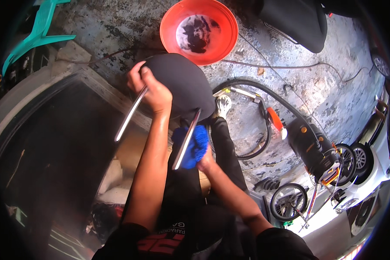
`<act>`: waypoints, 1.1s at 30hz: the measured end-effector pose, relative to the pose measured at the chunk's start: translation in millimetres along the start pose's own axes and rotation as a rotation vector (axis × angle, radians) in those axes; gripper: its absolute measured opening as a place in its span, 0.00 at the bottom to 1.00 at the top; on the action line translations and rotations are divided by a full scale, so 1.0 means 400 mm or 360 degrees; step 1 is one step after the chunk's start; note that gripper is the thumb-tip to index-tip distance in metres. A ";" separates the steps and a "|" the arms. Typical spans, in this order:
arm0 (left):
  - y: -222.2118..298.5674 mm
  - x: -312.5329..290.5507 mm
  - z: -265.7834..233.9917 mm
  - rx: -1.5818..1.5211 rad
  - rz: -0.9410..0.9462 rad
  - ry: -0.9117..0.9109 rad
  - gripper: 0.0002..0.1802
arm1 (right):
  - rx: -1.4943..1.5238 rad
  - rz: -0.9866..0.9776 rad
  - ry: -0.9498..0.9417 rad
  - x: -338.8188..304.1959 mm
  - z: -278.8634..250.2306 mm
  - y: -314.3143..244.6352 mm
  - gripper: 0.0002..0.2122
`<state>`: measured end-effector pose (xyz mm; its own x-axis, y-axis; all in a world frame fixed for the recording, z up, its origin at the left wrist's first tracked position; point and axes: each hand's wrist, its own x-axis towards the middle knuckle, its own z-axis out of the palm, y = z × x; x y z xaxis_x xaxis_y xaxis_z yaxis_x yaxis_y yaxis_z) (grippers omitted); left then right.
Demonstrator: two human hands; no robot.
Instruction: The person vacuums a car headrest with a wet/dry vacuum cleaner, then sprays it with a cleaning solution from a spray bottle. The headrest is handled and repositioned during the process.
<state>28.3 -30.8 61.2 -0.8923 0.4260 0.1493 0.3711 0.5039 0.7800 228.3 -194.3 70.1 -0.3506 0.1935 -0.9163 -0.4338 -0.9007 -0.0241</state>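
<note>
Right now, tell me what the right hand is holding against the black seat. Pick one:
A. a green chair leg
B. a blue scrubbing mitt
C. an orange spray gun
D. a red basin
B: the right hand presses a blue scrubbing mitt to the black seat, while the red basin sits apart on the wet floor.

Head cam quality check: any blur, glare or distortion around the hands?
Head view: heavy fisheye bending with a black vignette at the rim; right hand and blue fluffy wash mitt motion-blurred; left hand on the black rounded seat is sharper; glare on the chrome trim strips; lower-right corner overexposed.
</note>
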 end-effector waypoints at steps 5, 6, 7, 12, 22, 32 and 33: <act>0.068 0.049 0.053 0.0167 0.0039 -0.0138 0.16 | -0.0209 -0.0619 0.0214 0.218 0.156 0.127 0.20; 0.078 0.057 0.053 0.0142 -0.0005 -0.0188 0.17 | -0.0426 -0.0773 0.0229 0.237 0.183 0.107 0.20; 0.059 0.068 0.058 0.0153 0.0088 -0.0208 0.18 | -0.0729 -0.0816 0.0333 0.261 0.171 0.105 0.21; 0.048 0.058 0.046 0.0383 0.0276 -0.0300 0.21 | -0.1206 -0.1107 0.0595 0.188 -0.031 -0.023 0.24; -0.127 0.153 0.067 0.0478 0.0443 -0.0368 0.29 | -0.2060 -0.1633 0.2472 -0.414 -1.204 -0.720 0.29; -0.194 0.214 -0.025 0.0215 0.0045 -0.0235 0.36 | -0.1849 -0.0798 0.3403 -0.740 -1.785 -1.136 0.52; -0.191 0.176 -0.018 0.0174 -0.0118 -0.0249 0.35 | -0.1766 -0.0880 0.3410 -0.759 -1.820 -1.139 0.52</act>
<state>-64.5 -44.7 16.6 -0.8706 0.4919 -0.0089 0.3392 0.6132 0.7134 1136.4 -126.0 68.5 0.8057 0.5275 0.2693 0.4718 -0.8465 0.2466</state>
